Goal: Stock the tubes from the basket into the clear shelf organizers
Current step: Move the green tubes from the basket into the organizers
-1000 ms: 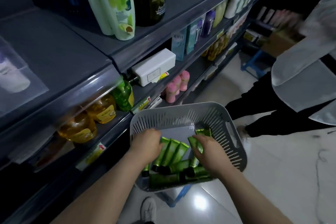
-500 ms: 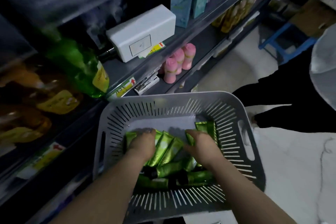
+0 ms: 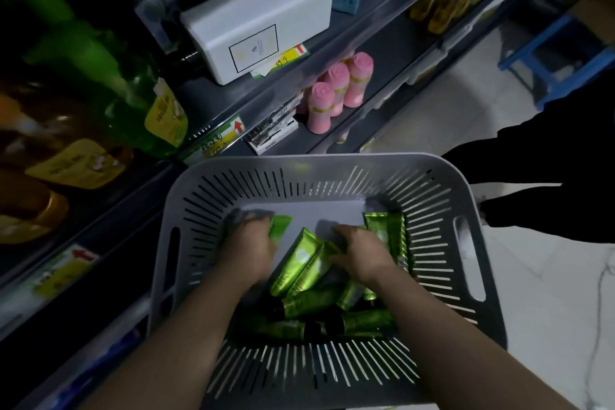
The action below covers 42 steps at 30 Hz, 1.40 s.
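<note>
A grey slotted basket sits below me beside the shelves, with several green tubes with black caps lying loose in it. My left hand is down in the basket's left side, fingers curled round a green tube whose end sticks out past them. My right hand is at the right side, fingers curled over the tubes there. No clear shelf organizer is visible.
Dark shelves run along the left with a white box, pink bottles, a green bottle and amber bottles. Another person's dark legs stand at the right on the pale floor. A blue stool is farther back.
My head has dropped closer to the basket, which fills more of the view. Both hands stay among the tubes; the left has shifted left and closed round one.
</note>
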Available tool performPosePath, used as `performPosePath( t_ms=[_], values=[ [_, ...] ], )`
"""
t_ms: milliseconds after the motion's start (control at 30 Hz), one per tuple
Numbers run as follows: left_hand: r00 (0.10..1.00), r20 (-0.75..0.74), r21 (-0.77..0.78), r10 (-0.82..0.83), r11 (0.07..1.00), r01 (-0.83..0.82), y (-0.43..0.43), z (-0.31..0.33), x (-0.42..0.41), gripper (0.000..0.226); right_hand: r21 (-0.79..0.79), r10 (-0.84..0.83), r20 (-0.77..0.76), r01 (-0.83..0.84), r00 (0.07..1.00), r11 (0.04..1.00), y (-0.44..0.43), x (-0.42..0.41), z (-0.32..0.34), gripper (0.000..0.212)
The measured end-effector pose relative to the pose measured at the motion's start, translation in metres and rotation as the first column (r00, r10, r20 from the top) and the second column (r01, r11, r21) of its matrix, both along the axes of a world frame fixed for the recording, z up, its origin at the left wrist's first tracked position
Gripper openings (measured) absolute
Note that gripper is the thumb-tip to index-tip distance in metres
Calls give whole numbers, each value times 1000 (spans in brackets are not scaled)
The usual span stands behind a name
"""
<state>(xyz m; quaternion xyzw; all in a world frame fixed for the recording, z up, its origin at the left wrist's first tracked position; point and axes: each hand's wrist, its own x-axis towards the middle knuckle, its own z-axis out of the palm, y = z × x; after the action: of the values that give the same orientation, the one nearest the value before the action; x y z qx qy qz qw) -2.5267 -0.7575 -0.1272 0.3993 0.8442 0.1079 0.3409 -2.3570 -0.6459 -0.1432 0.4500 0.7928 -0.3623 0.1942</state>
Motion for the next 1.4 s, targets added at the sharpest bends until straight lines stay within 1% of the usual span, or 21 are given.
performPosePath(
  t_ms=[33,100,167,233,300,367,467,500,567,667,733,833,900,1000,1067,1133,1233,1333,1400],
  values=[
    [1000,9,30,22,999,-22,-3,9,-1,30,-23,-18,-1,18,1000,1000,-1,-3,-2,62],
    [995,43,50,86,995,-88,-10,29,0,7,-57,-49,-1,49,999,997,-6,-10,-7,65],
    [990,49,64,134,988,-137,-19,43,1,14,-35,-19,26,20,999,999,-9,-16,-11,67],
    [989,33,100,144,984,-147,-30,49,-1,8,-8,5,58,-5,998,1000,-9,-20,-13,67],
    [987,40,113,158,980,-162,-37,52,-2,16,-12,-6,78,7,997,1000,-8,-23,-12,62],
    [982,59,133,178,974,-184,-39,55,-3,19,-95,-43,75,51,996,994,-5,-25,-7,52],
    [979,67,165,190,966,-199,-39,61,-3,18,-270,-91,14,91,996,959,-2,-28,8,36],
    [978,74,169,194,964,-204,-39,65,-3,17,-278,-73,-11,67,997,958,-2,-30,12,31],
    [975,85,179,206,959,-219,-38,72,-2,15,-275,-40,-43,27,998,961,-3,-35,23,29],
    [971,88,198,224,951,-237,-41,89,-2,13,-319,-73,-108,35,991,947,-8,-44,44,27],
    [970,94,224,225,944,-241,-48,102,-2,16,-282,-73,-183,18,980,959,-13,-50,64,30],
    [966,67,265,251,929,-260,-63,126,0,24,-168,-1,-301,-52,954,984,-18,-59,100,33],
    [954,32,322,300,900,-294,-73,144,2,27,-79,74,-350,-108,934,991,-19,-65,128,32],
    [922,-5,377,388,855,-357,-90,172,6,23,49,194,-433,-192,880,980,-25,-74,171,29],
    [898,-24,397,439,829,-394,-105,191,7,21,106,241,-480,-217,844,970,-35,-80,199,23],
    [873,-26,436,487,792,-428,-123,211,7,18,176,315,-507,-262,802,949,-49,-88,229,20],
    [829,-27,515,559,718,-468,-152,243,5,15,290,451,-527,-346,720,892,-73,-99,277,20],
    [782,-108,594,613,671,-444,-182,274,-2,15,351,531,-530,-399,662,847,-101,-111,319,23],
    [751,-128,641,648,632,-436,-203,293,-8,11,393,577,-528,-424,623,816,-123,-120,343,24]
  ],
)
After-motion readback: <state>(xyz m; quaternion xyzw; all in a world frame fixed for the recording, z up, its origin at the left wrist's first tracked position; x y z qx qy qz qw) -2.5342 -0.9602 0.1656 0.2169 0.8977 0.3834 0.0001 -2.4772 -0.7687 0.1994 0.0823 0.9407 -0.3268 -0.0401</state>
